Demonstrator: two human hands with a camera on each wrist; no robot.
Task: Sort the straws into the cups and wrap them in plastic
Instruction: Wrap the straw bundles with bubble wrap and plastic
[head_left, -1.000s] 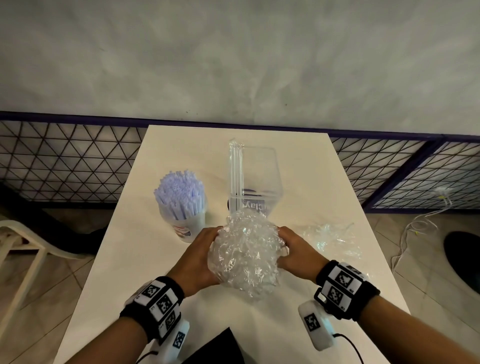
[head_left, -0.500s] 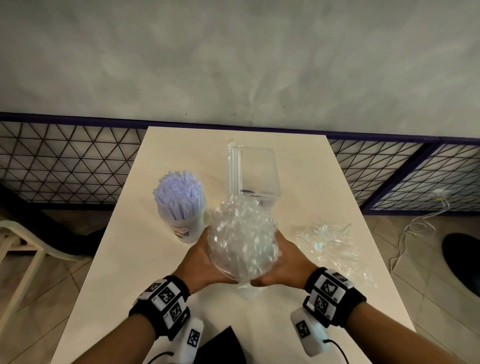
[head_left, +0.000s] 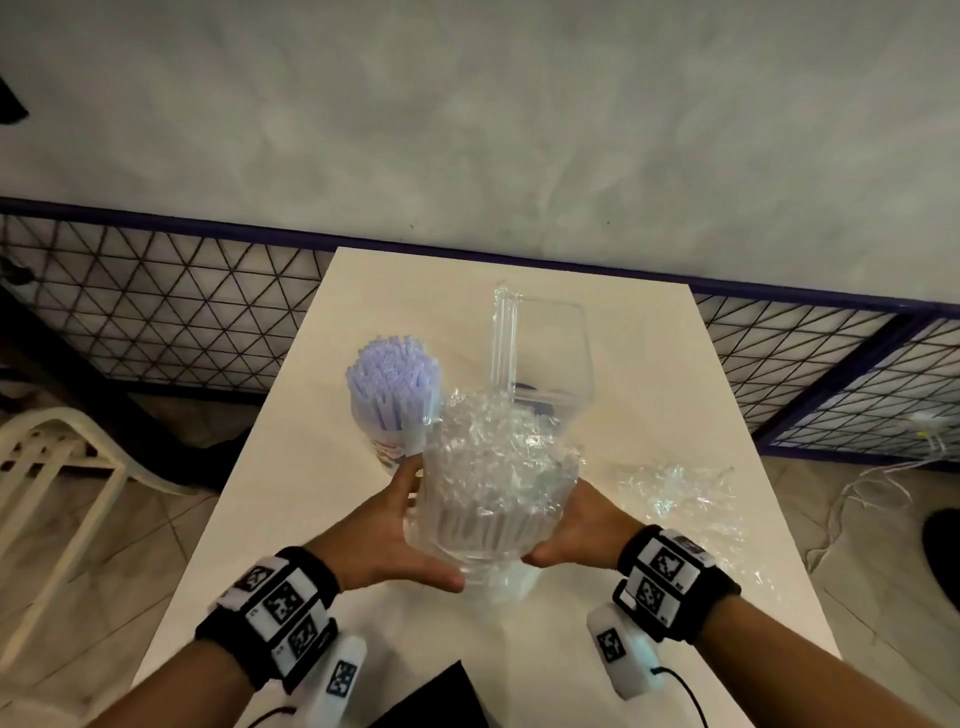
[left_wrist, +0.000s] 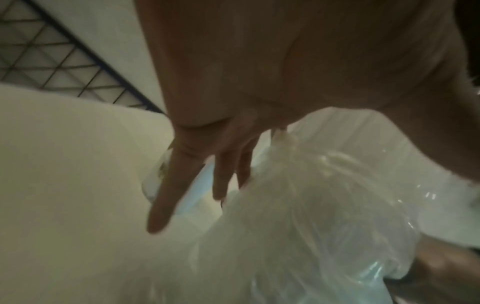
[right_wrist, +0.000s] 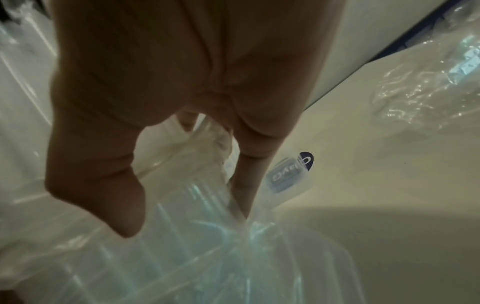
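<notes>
On the white table (head_left: 649, 374), both hands hold a clear cup of clear straws wrapped in crinkled plastic (head_left: 498, 483). My left hand (head_left: 410, 525) grips its left side low down, thumb under the base. My right hand (head_left: 576, 525) grips the right side at the same height. The left wrist view shows my left hand's fingers (left_wrist: 221, 174) lying long against the wrapped cup (left_wrist: 311, 205). In the right wrist view, the wrapped cup (right_wrist: 207, 257) sits between thumb and fingers (right_wrist: 244, 174). A cup of pale purple straws (head_left: 392, 395) stands unwrapped just left of it.
Behind the wrapped cup stands a tall clear container (head_left: 545, 353) with a few clear straws leaning at its left side. Loose crumpled plastic film (head_left: 680, 488) lies on the table to the right. A black object (head_left: 441, 696) sits at the near edge.
Both hands slid from the middle of the wrapped bundle down to its base. The plastic now sits tighter, and the straws show through it.
</notes>
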